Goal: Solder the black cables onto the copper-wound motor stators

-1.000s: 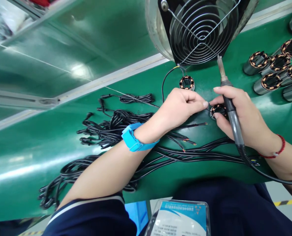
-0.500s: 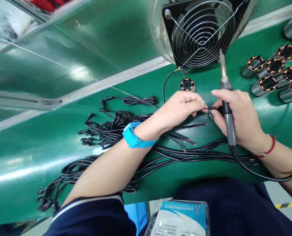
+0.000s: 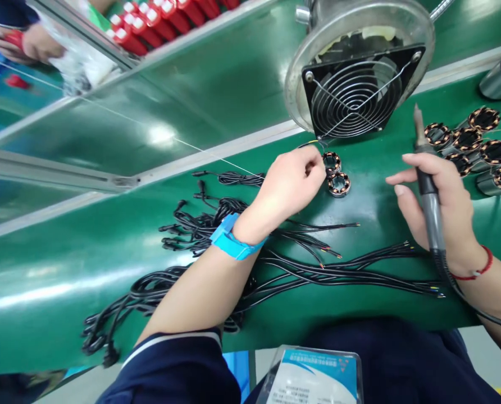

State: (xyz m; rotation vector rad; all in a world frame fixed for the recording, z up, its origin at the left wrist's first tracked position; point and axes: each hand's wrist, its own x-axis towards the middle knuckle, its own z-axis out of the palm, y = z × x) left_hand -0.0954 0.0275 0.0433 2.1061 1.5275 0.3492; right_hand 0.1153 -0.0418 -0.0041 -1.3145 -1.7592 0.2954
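Your right hand (image 3: pixel 438 207) is wrapped around the soldering iron (image 3: pixel 427 191), thumb and fingers clamped on its grey handle with the index finger stretched out, the tip pointing up past your fingertips toward the fan (image 3: pixel 355 95). Its black cord runs off behind your wrist. Your left hand (image 3: pixel 292 182) is curled with the fingertips pinched together; whether they hold a wire I cannot tell. Just beyond those fingertips lie two small copper-wound stators (image 3: pixel 338 183) on the green belt (image 3: pixel 86 264), touching each other. Under your left wrist spread the black cables (image 3: pixel 200 224), stripped ends pointing toward your right hand. Past your right fingers stands a cluster of stators (image 3: pixel 482 140).
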